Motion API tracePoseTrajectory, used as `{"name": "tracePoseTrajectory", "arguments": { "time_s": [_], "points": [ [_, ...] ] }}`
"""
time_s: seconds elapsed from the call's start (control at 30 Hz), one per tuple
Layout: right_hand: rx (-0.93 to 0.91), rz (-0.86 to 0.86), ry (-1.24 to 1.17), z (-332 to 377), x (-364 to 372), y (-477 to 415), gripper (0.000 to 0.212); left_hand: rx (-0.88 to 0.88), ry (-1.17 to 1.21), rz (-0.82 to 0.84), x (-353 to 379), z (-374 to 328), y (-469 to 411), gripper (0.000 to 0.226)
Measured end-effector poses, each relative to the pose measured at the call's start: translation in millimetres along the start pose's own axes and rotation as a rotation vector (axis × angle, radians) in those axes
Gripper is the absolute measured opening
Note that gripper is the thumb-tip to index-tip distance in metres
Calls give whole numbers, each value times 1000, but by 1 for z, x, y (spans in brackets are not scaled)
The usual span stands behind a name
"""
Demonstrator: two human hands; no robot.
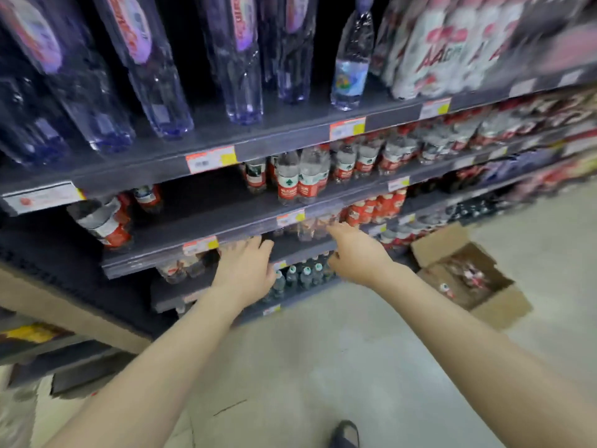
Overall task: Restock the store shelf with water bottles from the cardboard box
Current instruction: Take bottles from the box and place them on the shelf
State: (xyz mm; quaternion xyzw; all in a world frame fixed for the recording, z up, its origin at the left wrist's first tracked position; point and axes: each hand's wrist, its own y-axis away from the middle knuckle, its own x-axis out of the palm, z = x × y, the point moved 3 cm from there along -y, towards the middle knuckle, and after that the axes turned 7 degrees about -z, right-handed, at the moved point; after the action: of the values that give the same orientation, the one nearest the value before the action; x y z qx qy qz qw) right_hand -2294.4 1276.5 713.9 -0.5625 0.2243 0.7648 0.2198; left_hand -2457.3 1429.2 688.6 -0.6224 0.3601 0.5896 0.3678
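— Two hands listed; where does each lie?
— Left hand [246, 266]: at the front edge of the lower shelf [193, 286], fingers straight and close together, reaching under the price-tag rail [200, 245] above; holding nothing. Right hand [353, 253]: just beside it to the right, fingers stretched toward the blurred bottles [310, 228] further in on that shelf, thumb apart; nothing gripped, and I cannot tell whether it touches them.
— Stock to shelve?
— Cardboard box [497, 308]: on the floor [323, 350] to the right of the hands, near the foot of the shelving, flaps open; water bottles [468, 274] lying inside, count unreadable through blur.
— Stock on display?
— Red-label bottles [298, 181]: upright near the front edge, one shelf above the hands. Green-capped bottles [305, 274]: bottom shelf, just below the hands. Tall purple-tinted bottles [240, 76]: top shelf, standing at its front edge
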Motion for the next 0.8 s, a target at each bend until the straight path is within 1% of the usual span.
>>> {"name": "tracePoseTrajectory", "arguments": {
  "time_s": [0.1,0.17,0.3,0.33,0.4,0.47,0.5,0.57,0.6,0.7,0.8],
  "points": [
    [60,16,31,-54,-41,38,55,72,18,-1,-34,-74,-11,54],
    [109,13,10,-96,-61,61,55,106,34,-9,-47,-128,-19,52],
    [166,12,-25,-197,-93,102,50,116,100,32,-47,-251,-37,47],
    [162,11,-29,-227,-99,113,45,112,107,52,-43,-283,-43,47],
    [177,35,-18,-286,-112,137,26,94,113,95,-34,-345,-55,48],
    [227,37,-21,-347,-125,162,18,75,131,141,-26,-405,-67,48],
    [261,31,-39,-375,-130,176,23,70,147,172,-23,-433,-72,49],
    [302,-2,-63,-432,-139,198,41,54,183,206,-15,-486,-83,50],
    [317,-8,-68,-456,-144,208,45,54,197,212,-11,-509,-89,50],
    [357,-53,-102,-522,-150,218,47,74,194,218,3,-570,-108,45],
    [393,-73,-144,-581,-141,206,65,89,175,242,21,-614,-131,44]
  ]
}}
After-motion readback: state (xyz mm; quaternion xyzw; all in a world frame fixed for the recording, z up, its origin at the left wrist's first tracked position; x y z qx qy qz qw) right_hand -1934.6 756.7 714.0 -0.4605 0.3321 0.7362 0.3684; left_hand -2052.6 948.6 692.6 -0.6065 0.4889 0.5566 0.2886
